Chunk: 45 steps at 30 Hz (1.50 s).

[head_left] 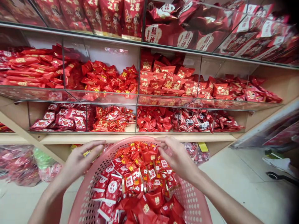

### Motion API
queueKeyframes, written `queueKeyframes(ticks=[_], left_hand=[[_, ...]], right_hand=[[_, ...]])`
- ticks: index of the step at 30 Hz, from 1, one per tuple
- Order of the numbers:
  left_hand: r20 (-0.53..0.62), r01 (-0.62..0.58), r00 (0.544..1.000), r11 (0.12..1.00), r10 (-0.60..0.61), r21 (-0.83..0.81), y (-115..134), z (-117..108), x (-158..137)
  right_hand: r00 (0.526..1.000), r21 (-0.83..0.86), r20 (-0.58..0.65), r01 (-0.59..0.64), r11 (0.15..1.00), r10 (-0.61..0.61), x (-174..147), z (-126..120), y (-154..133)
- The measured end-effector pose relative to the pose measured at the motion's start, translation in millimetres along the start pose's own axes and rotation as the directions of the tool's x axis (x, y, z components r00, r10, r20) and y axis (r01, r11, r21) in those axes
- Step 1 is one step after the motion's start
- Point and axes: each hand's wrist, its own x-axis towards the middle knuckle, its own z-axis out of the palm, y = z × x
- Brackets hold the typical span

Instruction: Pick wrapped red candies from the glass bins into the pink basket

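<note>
A pink perforated plastic basket (195, 200) stands in front of me, holding red wrapped candies in separate groups. Small red-and-gold packets (133, 157) lie at its far end, white-labelled red packets (112, 186) along the left, orange-patterned packets (132, 182) in the middle and plain dark red ones (155, 199) nearest me. My left hand (85, 158) hovers just outside the left rim, fingers stretched and apart, holding nothing. Over the far right part of the basket is my right hand (174, 154). Its fingers are bent but parted, close to the red packets there; no held item shows.
Ahead, shelves with clear dividers hold red candies (168, 82) and larger gift bags (112, 18). A wooden shelf edge (198, 137) runs right behind the basket. Bagged goods (18, 165) lie below at left. Tiled floor (235, 174) and a dark wheeled object (274, 175) are at right.
</note>
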Motion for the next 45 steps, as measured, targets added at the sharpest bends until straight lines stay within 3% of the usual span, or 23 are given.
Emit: queueKeyframes(ticks=[3,8,14,22,33,38,42,45], left_hand=[[0.242,-0.110,0.966,0.991,0.088,0.081,39,12,-11],[0.361,-0.154,0.927,0.981,0.100,0.122,60,36,-23],[0.378,-0.193,0.911,0.980,0.162,0.043,62,38,-27],[0.307,-0.181,0.933,0.982,0.188,-0.053,58,33,-41],[0.275,-0.271,0.921,0.961,0.275,-0.054,65,36,-41],[0.295,-0.219,0.928,0.973,0.229,-0.068,68,39,-40],[0.301,-0.155,0.937,0.984,0.175,-0.090,64,37,-40],[0.193,-0.147,0.969,0.987,0.157,-0.062,56,31,-37]], right_hand=[[0.997,0.029,0.072,0.013,0.999,-0.016,-6,11,-19],[0.993,0.078,0.120,0.011,0.997,-0.020,-12,19,-33],[0.990,0.172,0.139,-0.026,0.985,0.002,-20,23,-34],[0.977,0.405,0.197,-0.155,0.901,0.080,-26,19,-28],[0.942,0.509,0.334,-0.204,0.836,0.027,-18,24,-25],[0.929,0.567,0.369,-0.248,0.786,0.027,-18,30,-24],[0.863,0.588,0.504,-0.384,0.712,0.049,-24,20,-7],[0.743,0.486,0.667,-0.487,0.726,0.052,-32,6,12]])
